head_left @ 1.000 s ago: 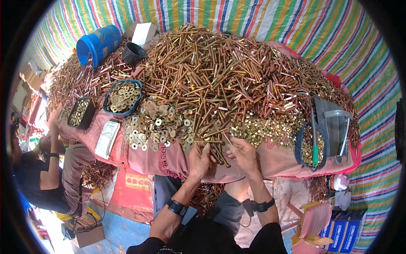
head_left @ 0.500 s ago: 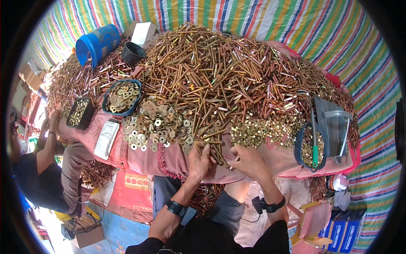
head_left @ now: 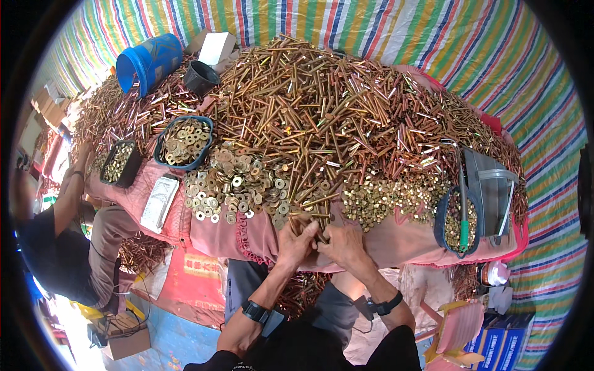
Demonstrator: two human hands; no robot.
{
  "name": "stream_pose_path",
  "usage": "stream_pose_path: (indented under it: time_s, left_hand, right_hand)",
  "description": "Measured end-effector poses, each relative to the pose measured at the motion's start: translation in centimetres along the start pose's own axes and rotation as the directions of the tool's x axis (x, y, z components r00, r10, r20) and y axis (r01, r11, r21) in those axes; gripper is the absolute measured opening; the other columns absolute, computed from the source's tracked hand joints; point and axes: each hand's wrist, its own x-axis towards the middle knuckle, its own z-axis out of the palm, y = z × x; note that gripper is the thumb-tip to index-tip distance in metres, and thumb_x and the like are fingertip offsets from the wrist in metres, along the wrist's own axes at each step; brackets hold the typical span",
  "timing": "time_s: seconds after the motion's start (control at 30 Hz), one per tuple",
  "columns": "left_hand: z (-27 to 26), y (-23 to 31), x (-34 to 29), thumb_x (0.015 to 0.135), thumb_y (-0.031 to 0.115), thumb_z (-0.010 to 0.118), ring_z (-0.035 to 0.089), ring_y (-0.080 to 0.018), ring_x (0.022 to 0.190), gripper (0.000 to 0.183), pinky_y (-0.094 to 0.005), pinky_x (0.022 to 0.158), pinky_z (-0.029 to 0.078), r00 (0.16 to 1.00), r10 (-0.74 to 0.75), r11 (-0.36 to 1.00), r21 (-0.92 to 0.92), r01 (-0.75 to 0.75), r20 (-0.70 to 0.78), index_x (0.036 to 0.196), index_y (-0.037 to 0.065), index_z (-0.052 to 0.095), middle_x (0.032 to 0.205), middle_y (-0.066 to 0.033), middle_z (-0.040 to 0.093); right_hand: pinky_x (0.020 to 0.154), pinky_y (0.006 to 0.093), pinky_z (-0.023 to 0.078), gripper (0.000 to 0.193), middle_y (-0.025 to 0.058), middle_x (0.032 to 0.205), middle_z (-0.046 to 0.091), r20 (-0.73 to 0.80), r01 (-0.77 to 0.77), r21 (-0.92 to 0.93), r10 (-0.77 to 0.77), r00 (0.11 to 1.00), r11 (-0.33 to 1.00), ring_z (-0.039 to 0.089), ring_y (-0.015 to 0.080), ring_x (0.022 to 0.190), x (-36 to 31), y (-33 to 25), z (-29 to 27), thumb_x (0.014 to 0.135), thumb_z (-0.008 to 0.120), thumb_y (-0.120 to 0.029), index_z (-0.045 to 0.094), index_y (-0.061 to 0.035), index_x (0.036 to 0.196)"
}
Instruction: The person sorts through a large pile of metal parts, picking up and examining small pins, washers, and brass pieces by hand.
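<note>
My left hand (head_left: 297, 241) is closed around a few long brass-coloured bolts (head_left: 311, 214) at the front edge of the heap. Close against it, my right hand (head_left: 343, 244) has its fingers bent together at the bolts' lower ends; whatever they pinch is hidden. Beyond both hands rises a big pile of loose metal bolts (head_left: 309, 105). Flat round washers (head_left: 238, 185) lie spread to the left of my hands. Small brass-coloured nuts (head_left: 390, 201) are heaped to the right. Pink cloth (head_left: 396, 238) covers the near edge under my hands.
A blue tub of washers (head_left: 162, 162) and a dark box of nuts (head_left: 124, 180) stand left. At right are a basin (head_left: 440, 226) with a green-handled tool (head_left: 464, 232) and a grey scoop-like container (head_left: 486, 198). Another person (head_left: 46, 247) sits at far left.
My right hand has moved left and down to meet my left hand, closing over the bolts' lower ends. The view has shifted slightly.
</note>
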Motion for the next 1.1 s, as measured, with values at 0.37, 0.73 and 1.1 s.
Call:
stream_pose_path:
  time_s: [0.37,0.73,1.1]
  left_hand:
    - [-1.5,1.1,-1.1,0.107,0.022,0.069,0.053,-0.0052,0.058,0.019,-0.0214,0.052,0.041,0.989,-0.042,0.994,-0.106,0.027,-0.140,0.102,0.003,0.070,0.079,0.0002,0.069]
    - [-0.1,-0.4,-2.0,0.112,0.026,0.057,0.064,-0.0141,0.086,0.027,-0.0294,0.078,0.053,0.962,0.181,0.980,0.119,-0.159,-0.206,0.118,0.000,0.058,0.097,-0.0069,0.071]
    - [0.1,0.1,-0.8,0.109,0.026,0.064,0.062,-0.0114,0.086,0.026,-0.0303,0.079,0.055,0.974,0.118,0.992,-0.031,-0.126,-0.193,0.116,0.001,0.061,0.098,-0.0034,0.068]
  right_hand:
    - [0.069,0.0473,0.054,0.033,0.0175,0.078,0.070,-0.034,-0.014,0.427,0.031,0.999,0.904,0.070,0.0348,0.071,1.7,-0.4,-0.7,0.084,0.082,-0.024,0.074,-0.0038,0.109]
    - [0.067,0.0464,0.053,0.020,0.0153,0.085,0.068,-0.290,0.114,0.038,-0.098,0.952,0.993,0.068,0.0338,0.073,1.9,1.3,-0.6,0.084,0.083,-0.020,0.073,-0.0047,0.091]
    - [0.061,0.0376,0.053,0.033,0.0103,0.071,0.071,0.006,-0.157,0.464,0.174,0.985,0.872,0.068,0.0183,0.063,1.5,1.2,0.9,0.093,0.081,-0.037,0.079,-0.0045,0.094]
